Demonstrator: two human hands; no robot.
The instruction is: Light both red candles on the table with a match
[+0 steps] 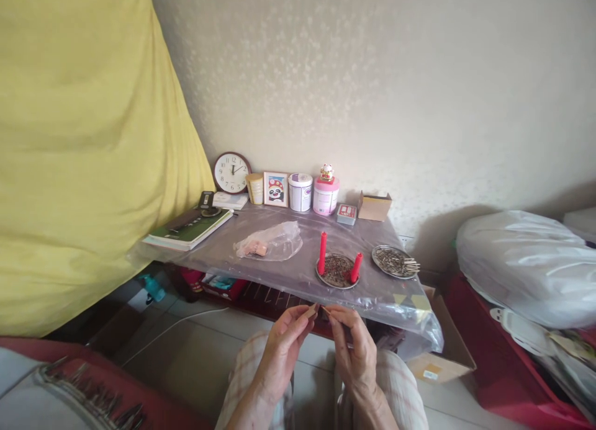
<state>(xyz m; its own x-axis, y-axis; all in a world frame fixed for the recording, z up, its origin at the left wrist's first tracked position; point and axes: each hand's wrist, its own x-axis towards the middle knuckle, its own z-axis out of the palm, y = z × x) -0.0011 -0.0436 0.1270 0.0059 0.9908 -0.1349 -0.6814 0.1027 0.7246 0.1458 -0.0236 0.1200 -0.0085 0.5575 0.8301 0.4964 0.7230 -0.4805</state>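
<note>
My left hand point(285, 343) and my right hand point(350, 346) are raised together in front of the low table's near edge, above my knees. Both are closed in a pinch, fingertips almost touching, on a small thin stick point(321, 308) held between them. Just beyond them, on the plastic-covered table point(279, 265), a round metal plate point(336, 271) of dark grains holds two red candles: one upright point(322, 252), one leaning point(356, 267). A second metal plate point(393, 260) to its right carries a heap of thin sticks.
A crumpled clear bag point(272, 242) lies mid-table, books point(189, 228) at its left end. A clock point(231, 172), framed picture point(275, 189), tins point(300, 192) and a cardboard box point(374, 206) line the wall. Yellow fabric point(79, 144) hangs left; a white sack point(521, 262) sits right.
</note>
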